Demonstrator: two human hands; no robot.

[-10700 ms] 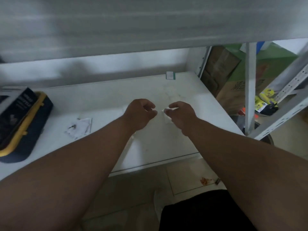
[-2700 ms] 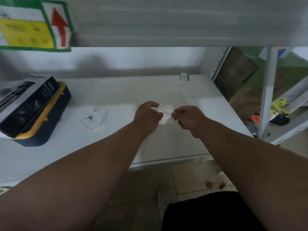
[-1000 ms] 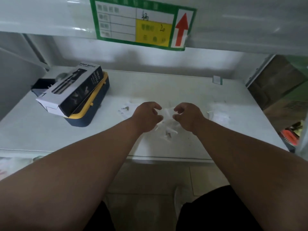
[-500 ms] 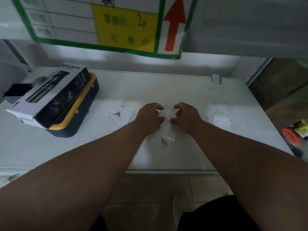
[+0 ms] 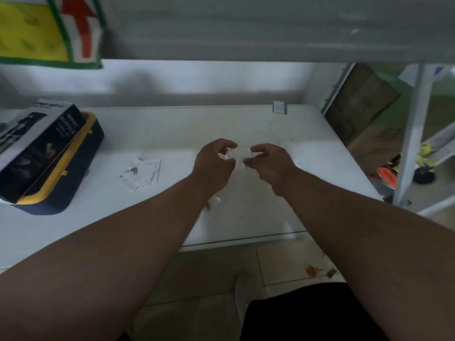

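Observation:
Over the middle of a white shelf board [image 5: 246,124], both hands hold one small clear plastic bag [image 5: 238,156] between them. My left hand [image 5: 213,161] pinches the bag's left edge with curled fingers. My right hand [image 5: 267,161] pinches its right edge. The bag is blurred and its contents cannot be made out. Under my left wrist another small clear bag [image 5: 213,201] lies on the board, mostly hidden by the arm.
A flat clear bag with a small metal part [image 5: 141,172] lies left of the hands. Far left, a black-and-white spray bottle carton [image 5: 37,146] rests on a navy and yellow case [image 5: 73,173]. Cardboard boxes [image 5: 364,114] and a shelf post [image 5: 413,134] stand right.
The view has swung to the right and the label overhead slid left. My hands stay together on the small bag, which is lifted slightly off the board. The second bag now lies under my left wrist.

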